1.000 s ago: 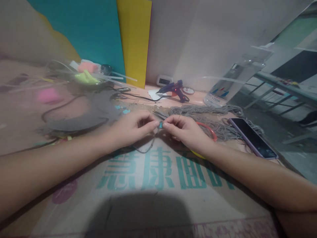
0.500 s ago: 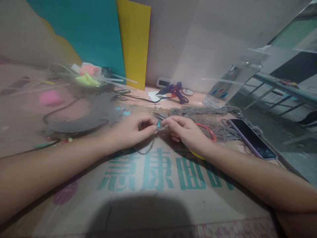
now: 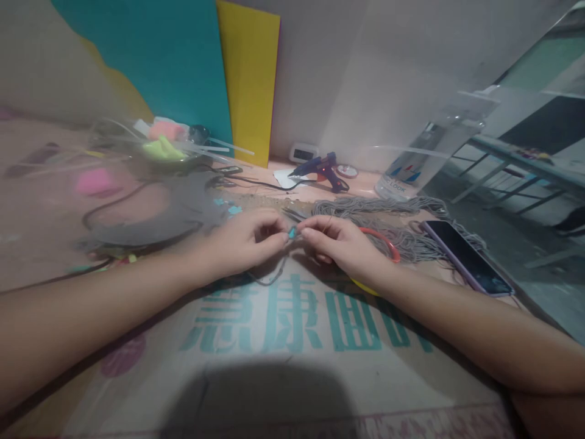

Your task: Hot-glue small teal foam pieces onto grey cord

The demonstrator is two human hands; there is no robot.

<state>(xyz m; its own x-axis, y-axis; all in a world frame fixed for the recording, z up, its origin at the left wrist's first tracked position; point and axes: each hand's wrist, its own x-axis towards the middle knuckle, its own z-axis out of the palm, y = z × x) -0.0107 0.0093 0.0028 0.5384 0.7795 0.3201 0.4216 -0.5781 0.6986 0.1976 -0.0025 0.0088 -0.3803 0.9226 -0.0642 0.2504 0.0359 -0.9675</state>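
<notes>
- In the head view, pinching a small blue piece (image 3: pixel 291 233) mid-scene with the left hand (image 3: pixel 242 241), between thumb and forefinger, over the printed surface (image 3: pixel 397 378).
- Meeting it from the right with the right hand (image 3: pixel 340 241), pressing thumb and forefinger together at its edge; too small to tell what, if anything, is between them.
- Trailing below the left fingertips, on the near side, curling left: a grey cord (image 3: pixel 267 283).
- Calling, seemingly, for a light, steady left pinch and tiny right-fingertip moves, without crushing so small a piece.
- Ideally bracing both forearms and turning the piece toward the light.
- Minding the scissors (image 3: pixel 389 243), lying partly hidden beyond the right hand, and, farther off, the glue gun (image 3: pixel 317 166), showing a red light.
</notes>
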